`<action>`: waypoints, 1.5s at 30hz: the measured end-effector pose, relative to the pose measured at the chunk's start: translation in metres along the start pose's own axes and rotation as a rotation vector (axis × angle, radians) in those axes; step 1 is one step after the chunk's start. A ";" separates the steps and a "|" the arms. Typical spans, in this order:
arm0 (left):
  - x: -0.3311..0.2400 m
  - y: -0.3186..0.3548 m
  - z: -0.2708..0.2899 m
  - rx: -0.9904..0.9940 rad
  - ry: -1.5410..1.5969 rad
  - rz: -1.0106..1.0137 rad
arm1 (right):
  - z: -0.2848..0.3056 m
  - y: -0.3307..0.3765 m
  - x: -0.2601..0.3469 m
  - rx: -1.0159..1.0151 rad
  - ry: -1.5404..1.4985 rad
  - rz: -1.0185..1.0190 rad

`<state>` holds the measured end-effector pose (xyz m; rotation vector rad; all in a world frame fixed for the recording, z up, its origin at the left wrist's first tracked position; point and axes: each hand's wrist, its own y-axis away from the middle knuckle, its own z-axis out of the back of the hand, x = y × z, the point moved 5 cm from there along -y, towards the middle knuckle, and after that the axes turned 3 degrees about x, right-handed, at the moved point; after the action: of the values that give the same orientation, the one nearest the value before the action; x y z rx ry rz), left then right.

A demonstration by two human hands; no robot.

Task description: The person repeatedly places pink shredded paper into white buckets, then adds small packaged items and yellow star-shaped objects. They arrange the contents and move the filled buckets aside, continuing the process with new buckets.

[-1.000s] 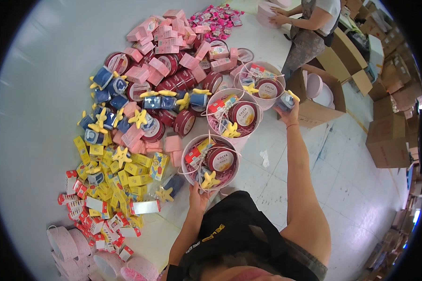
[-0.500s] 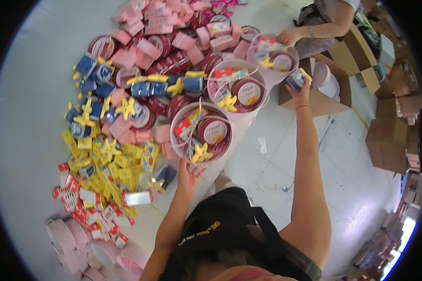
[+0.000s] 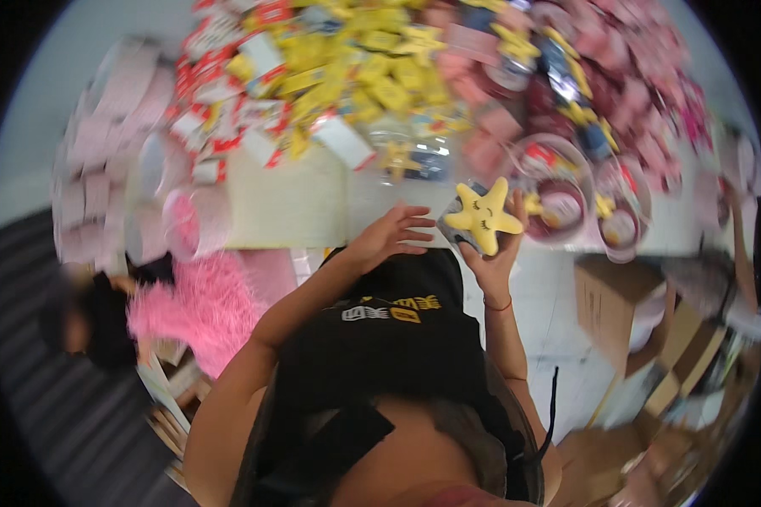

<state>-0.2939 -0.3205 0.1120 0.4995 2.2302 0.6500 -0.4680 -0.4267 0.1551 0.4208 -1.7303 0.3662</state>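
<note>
Right hand (image 3: 492,253) at centre frame, raised, fingers closed around a packet topped with a yellow star (image 3: 483,218); star facing the camera, just above the palm, thumb side hidden behind it. Left hand (image 3: 389,237) just left of the star, near it but apart, open with fingers (image 3: 414,226) spread and pointing right, holding nothing. Both forearms rising from the lower middle of the frame, over a black top. Behind the hands, a white table (image 3: 279,207) running across the upper half, blurred. Upper middle: heap of yellow packets (image 3: 372,68) mixed with red-and-white ones (image 3: 220,93). Upper right: pink boxes (image 3: 634,84) and dark red tins, more yellow stars among them. Right of the held star, two round pink tubs (image 3: 558,198) side by side near the table edge, filled with small items, contents too blurred to tell. Upper left: stacks of pale pink lids (image 3: 101,169) along the table rim. Left of centre, below the table: fluffy bright pink stuff (image 3: 199,308), and a second person (image 3: 84,325) at the left edge. Lower right: brown cartons (image 3: 617,313) on a pale floor.
</note>
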 end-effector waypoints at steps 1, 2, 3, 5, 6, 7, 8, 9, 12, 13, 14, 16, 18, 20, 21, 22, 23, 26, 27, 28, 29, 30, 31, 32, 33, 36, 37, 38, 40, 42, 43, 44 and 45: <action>-0.005 0.005 0.008 -0.039 0.052 -0.068 | -0.028 -0.013 -0.012 0.111 -0.048 -0.035; -0.011 0.016 0.024 -0.073 0.101 -0.127 | -0.048 -0.022 -0.027 0.163 0.043 -0.050; -0.014 0.030 0.049 -0.153 0.092 -0.165 | -0.056 -0.032 -0.052 0.178 0.150 -0.099; -0.005 0.057 0.114 -0.311 0.088 -0.233 | -0.056 -0.059 -0.097 0.126 0.350 -0.070; 0.001 0.077 0.160 -0.500 0.100 -0.342 | -0.049 -0.076 -0.112 0.044 0.434 0.005; 0.011 0.105 0.208 -0.702 0.117 -0.439 | -0.045 -0.089 -0.111 -0.022 0.510 -0.072; 0.014 0.140 0.255 -0.930 0.146 -0.485 | -0.038 -0.101 -0.108 -0.092 0.584 -0.158; 0.016 0.181 0.294 -1.196 0.139 -0.621 | -0.033 -0.113 -0.103 -0.156 0.653 -0.247; 0.006 0.300 0.402 -1.996 -0.692 -0.680 | -0.031 -0.123 -0.122 -0.330 0.305 -0.028; 0.006 0.336 0.434 -2.174 -0.755 -0.665 | -0.050 -0.121 -0.118 -0.384 0.276 0.048; 0.014 0.362 0.482 -2.189 -0.705 -0.634 | -0.025 -0.136 -0.145 -0.313 0.585 -0.013; 0.050 0.436 0.580 -2.080 -0.452 -0.641 | -0.126 -0.118 -0.159 -0.127 0.687 0.081; 0.046 0.429 0.628 -1.729 -0.222 -0.595 | -0.230 -0.101 -0.160 0.113 0.600 0.047; 0.016 0.390 0.607 -1.350 -0.212 -0.412 | -0.300 -0.110 -0.159 0.275 0.814 0.255; 0.033 0.392 0.606 -1.384 -0.267 -0.494 | -0.356 -0.119 -0.151 0.388 0.823 0.334; 0.047 0.387 0.607 -1.397 -0.331 -0.577 | -0.387 -0.130 -0.161 0.408 0.917 0.463; 0.036 0.359 0.572 -1.349 -0.261 -0.595 | -0.408 -0.148 -0.162 0.393 0.986 0.515; 0.037 0.311 0.460 -1.183 0.037 -0.642 | -0.451 -0.184 -0.177 0.264 1.270 0.685; 0.044 0.299 0.436 -1.162 0.059 -0.586 | -0.457 -0.196 -0.184 0.335 1.358 0.569; 0.050 0.287 0.419 -1.137 0.076 -0.529 | -0.458 -0.205 -0.188 0.399 1.442 0.444; 0.057 0.279 0.408 -1.090 0.056 -0.476 | -0.458 -0.208 -0.191 0.468 1.518 0.315; 0.065 0.272 0.397 -1.051 0.041 -0.422 | -0.456 -0.208 -0.184 0.455 1.457 0.339; 0.037 0.285 0.377 -1.140 -0.079 -0.542 | -0.446 -0.207 -0.176 0.447 1.400 0.354; 0.021 0.298 0.373 -1.173 -0.240 -0.578 | -0.439 -0.199 -0.170 0.448 1.333 0.361; 0.004 0.304 0.377 -1.201 -0.402 -0.616 | -0.426 -0.190 -0.163 0.334 1.055 0.224; -0.055 0.299 0.374 -1.145 -0.973 -0.842 | -0.427 -0.121 -0.128 0.260 0.405 -0.015; -0.069 0.284 0.373 -1.063 -1.114 -0.616 | -0.433 -0.103 -0.129 0.301 0.286 -0.032; -0.083 0.269 0.369 -0.964 -1.243 -0.389 | -0.439 -0.086 -0.129 0.335 0.169 -0.046; -0.077 0.244 0.373 -0.735 -1.467 -0.025 | -0.454 -0.064 -0.139 0.409 0.233 -0.076; -0.058 0.219 0.388 -0.484 -1.661 0.243 | -0.499 -0.037 -0.117 0.481 -0.137 -0.149; -0.061 0.220 0.377 -0.499 -1.667 0.137 | -0.506 -0.034 -0.126 0.537 -0.019 -0.138; -0.053 0.229 0.363 -0.522 -1.661 0.051 | -0.516 -0.029 -0.117 0.554 0.561 0.001; -0.045 0.237 0.346 -0.528 -1.653 -0.044 | -0.523 -0.024 -0.132 0.548 0.594 0.099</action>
<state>0.0298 -0.0534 0.0707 0.4249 0.4855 0.4457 0.0192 -0.1951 0.1271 0.5502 -1.0556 0.9457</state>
